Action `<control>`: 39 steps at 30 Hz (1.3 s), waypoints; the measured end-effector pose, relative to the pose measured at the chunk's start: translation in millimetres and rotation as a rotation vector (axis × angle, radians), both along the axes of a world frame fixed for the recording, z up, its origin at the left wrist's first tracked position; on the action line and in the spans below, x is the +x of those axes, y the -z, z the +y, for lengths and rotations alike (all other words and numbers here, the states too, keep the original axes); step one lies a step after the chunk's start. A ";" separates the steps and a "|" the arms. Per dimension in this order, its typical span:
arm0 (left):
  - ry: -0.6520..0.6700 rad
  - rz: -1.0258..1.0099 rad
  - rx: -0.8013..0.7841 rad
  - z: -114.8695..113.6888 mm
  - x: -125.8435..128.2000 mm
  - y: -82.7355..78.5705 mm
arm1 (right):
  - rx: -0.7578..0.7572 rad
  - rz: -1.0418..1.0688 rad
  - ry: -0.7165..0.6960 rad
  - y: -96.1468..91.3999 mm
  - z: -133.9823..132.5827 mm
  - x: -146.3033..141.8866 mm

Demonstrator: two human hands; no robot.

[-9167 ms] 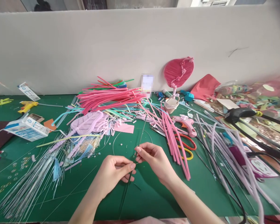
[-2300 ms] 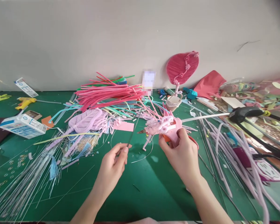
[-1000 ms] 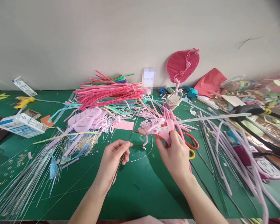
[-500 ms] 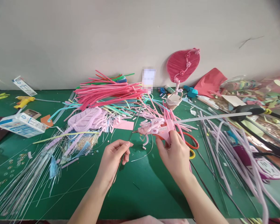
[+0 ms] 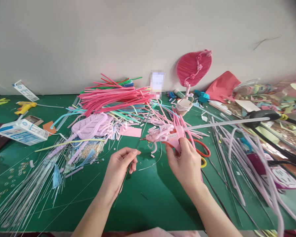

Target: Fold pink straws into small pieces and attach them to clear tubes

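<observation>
Between the thumb and fingers of my left hand [image 5: 122, 164] is a thin dark green wire [image 5: 143, 130], slanting up and away over the table. My right hand [image 5: 186, 161] is closed around the grip of a pink hot glue gun [image 5: 174, 136]. Its nozzle points left and meets the wire, or lies very near it; I cannot tell if they touch. A clear glue stick [image 5: 227, 123] sticks out of the gun's back. Beneath the gun lie scissors with red and yellow handles [image 5: 204, 148], partly hidden. A pink card [image 5: 130, 132] lies just beyond the nozzle.
Pink and red pipe cleaners [image 5: 113, 98] are heaped at the back. A lilac leaf-shaped fan [image 5: 90, 126] lies left, above a bundle of wires [image 5: 27, 194]. A red fan [image 5: 194, 68] stands in a small pot [image 5: 184, 107]. Lilac pipe cleaners [image 5: 256, 184] and black cables lie right.
Almost nothing differs. My right hand and the glue gun have shifted very slightly; my left hand keeps the wire in the same place.
</observation>
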State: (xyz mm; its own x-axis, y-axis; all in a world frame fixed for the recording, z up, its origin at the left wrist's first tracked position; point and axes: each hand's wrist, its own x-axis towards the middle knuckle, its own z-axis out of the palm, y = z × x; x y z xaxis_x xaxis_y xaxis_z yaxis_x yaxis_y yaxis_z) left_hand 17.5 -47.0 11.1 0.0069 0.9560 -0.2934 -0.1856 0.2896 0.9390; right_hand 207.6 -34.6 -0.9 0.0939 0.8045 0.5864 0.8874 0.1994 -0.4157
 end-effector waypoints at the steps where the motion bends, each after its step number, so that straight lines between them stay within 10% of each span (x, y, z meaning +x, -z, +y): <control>1: -0.001 -0.001 0.002 0.0 0.0 -0.1 | 0.005 -0.002 -0.001 -0.1 0.1 0.1; 34: 0.121 -0.368 -0.170 0.0 -7.2 4.2 | -0.051 0.171 0.010 -0.6 1.3 0.0; 39: 0.085 -0.059 0.055 -3.5 -9.1 0.9 | -0.201 0.396 -0.021 -3.5 2.1 2.0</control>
